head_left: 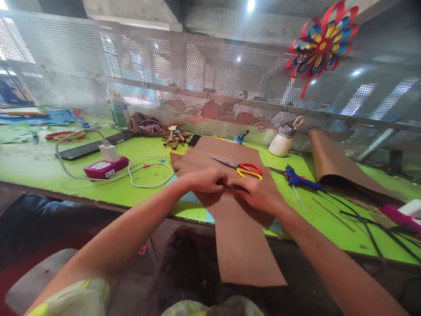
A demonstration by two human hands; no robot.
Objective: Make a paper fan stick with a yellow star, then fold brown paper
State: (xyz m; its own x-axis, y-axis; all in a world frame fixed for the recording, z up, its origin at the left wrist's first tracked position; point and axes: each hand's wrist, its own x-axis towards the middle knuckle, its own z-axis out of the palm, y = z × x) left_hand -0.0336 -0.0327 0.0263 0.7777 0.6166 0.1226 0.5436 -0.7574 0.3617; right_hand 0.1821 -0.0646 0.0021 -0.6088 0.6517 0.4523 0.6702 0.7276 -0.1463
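A strip of brown paper (248, 250) hangs over the table's front edge toward me, its far end between my hands. My left hand (210, 180) is closed on that end, fingers curled under. Close beside it, my right hand (258, 193) pinches the same end, where the paper looks folded or rolled; the fingertips are partly hidden. Beneath both hands lie larger brown paper sheets (223, 149). Scissors (241, 167) with one red and one yellow handle rest on these sheets, just beyond my right hand, blades pointing left.
Right of the sheets lies a blue glue gun (301, 179) with its cord. Curled brown paper (338, 158) and a white bottle (282, 140) stand farther right. At left are a purple power strip (107, 169), a white cable (144, 185) and small paper rolls (175, 139). A perforated metal screen (148, 66) borders the back.
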